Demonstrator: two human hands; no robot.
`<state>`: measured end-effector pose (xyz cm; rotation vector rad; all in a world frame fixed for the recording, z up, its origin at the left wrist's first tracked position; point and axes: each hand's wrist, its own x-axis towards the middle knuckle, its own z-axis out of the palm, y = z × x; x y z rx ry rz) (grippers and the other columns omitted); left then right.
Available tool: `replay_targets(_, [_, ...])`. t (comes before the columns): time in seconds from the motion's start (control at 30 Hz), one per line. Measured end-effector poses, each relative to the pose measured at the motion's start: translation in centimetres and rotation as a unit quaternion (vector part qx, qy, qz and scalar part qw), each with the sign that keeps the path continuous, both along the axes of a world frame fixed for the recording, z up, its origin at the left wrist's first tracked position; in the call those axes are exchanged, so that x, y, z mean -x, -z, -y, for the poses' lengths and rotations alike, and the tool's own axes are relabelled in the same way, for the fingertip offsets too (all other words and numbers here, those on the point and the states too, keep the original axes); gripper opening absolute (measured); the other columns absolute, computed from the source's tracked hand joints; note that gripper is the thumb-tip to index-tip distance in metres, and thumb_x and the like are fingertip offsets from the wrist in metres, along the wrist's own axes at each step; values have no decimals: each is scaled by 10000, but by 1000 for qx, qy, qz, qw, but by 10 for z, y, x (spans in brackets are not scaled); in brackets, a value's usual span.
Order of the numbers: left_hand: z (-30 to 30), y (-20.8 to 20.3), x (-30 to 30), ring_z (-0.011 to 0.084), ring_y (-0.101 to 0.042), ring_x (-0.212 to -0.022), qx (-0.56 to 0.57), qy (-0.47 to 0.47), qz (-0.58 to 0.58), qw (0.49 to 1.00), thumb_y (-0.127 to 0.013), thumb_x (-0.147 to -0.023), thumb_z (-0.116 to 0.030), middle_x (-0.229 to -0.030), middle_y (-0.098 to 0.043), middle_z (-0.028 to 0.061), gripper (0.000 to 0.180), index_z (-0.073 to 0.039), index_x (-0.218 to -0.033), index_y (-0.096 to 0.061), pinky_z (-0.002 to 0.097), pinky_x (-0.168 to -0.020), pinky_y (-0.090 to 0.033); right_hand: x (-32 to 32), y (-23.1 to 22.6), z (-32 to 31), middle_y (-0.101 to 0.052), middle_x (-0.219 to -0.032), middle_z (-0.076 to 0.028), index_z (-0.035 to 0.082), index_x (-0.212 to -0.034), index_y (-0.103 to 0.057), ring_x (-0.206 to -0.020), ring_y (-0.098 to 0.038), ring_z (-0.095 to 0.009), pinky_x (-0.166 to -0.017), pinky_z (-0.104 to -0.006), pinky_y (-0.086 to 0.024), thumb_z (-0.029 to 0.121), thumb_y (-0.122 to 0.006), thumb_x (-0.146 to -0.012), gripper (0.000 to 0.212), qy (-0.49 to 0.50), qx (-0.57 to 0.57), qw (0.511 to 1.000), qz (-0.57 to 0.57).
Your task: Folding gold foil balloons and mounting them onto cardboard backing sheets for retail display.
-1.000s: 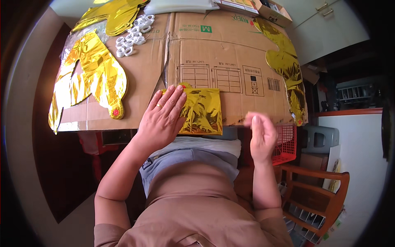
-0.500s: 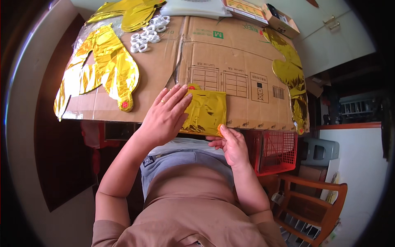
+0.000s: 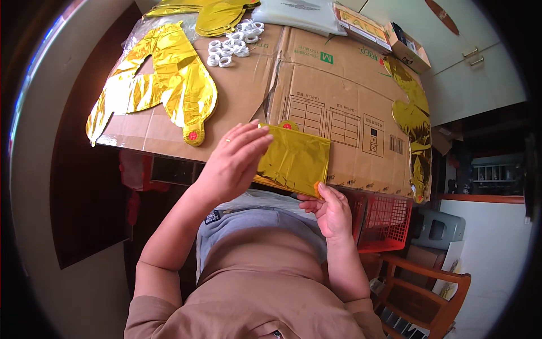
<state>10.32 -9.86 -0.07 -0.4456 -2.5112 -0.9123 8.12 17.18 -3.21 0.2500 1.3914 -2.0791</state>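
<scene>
A: Which step does the view show?

B: On the cardboard-topped counter (image 3: 243, 90), a flat gold foil balloon (image 3: 189, 73) lies toward the left side and a second foil balloon (image 3: 409, 107) along the right edge. At the near edge, a folded gold foil packet (image 3: 293, 158) lies between the left hand (image 3: 228, 166) and the right hand (image 3: 330, 214). The step in hand appears to be the squaring of its layers.

A: What does the next move seem to call for?

B: Judging by the pose, a firm pinch at the corner and a light, flat palm, lest the slick foil spring apart.

A: And the packet relative to each grip?

B: The left grip is unclenched, fingers extended together over the packet's left end; whether they press or hover cannot be told. The right grip is narrow, thumb above and fingers below, holding the packet's near right corner.

A: The smaller features?

B: White ribbon coils (image 3: 240, 50) cluster toward the counter's far left. An orange patch (image 3: 319, 190), unidentifiable, shows at the right thumb. A red dot (image 3: 287, 126) marks the packet's tab, which points toward the counter's far edge.
</scene>
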Motion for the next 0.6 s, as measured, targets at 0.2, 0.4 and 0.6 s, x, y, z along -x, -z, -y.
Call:
replay_targets(0.2, [-28, 4, 20, 373, -380, -1406, 75, 62, 38, 995, -648, -900, -192, -1449, -465, 181, 513, -25, -1364, -508, 508, -1151, -308, 1, -2, 0, -733, -927, -196, -10, -1087, -683, -723, -725, -245, -634, -284, -531, 253, -576, -1002, 297, 3, -14, 1000, -19])
replay_targets(0.4, [-35, 17, 28, 351, -265, -1473, 206, -5, 84, 975, -568, -939, -417, -1566, -329, 184, 702, -10, -1480, -381, 488, -1204, -180, 2, 2, 0, -726, -957, -199, -31, -1133, -666, -739, -721, -252, -655, -293, -532, 283, -536, -1016, 360, -15, -55, 997, -43])
replay_targets(0.6, [-35, 17, 28, 349, -253, -1482, 189, 3, 96, 977, -601, -925, -364, -1572, -321, 186, 721, -12, -1500, -344, 488, -1208, -174, 7, -13, -14, -669, -807, -55, -6, -990, -691, -690, -715, -183, -591, -242, -502, 361, -548, -1023, 395, -67, -198, 968, -141])
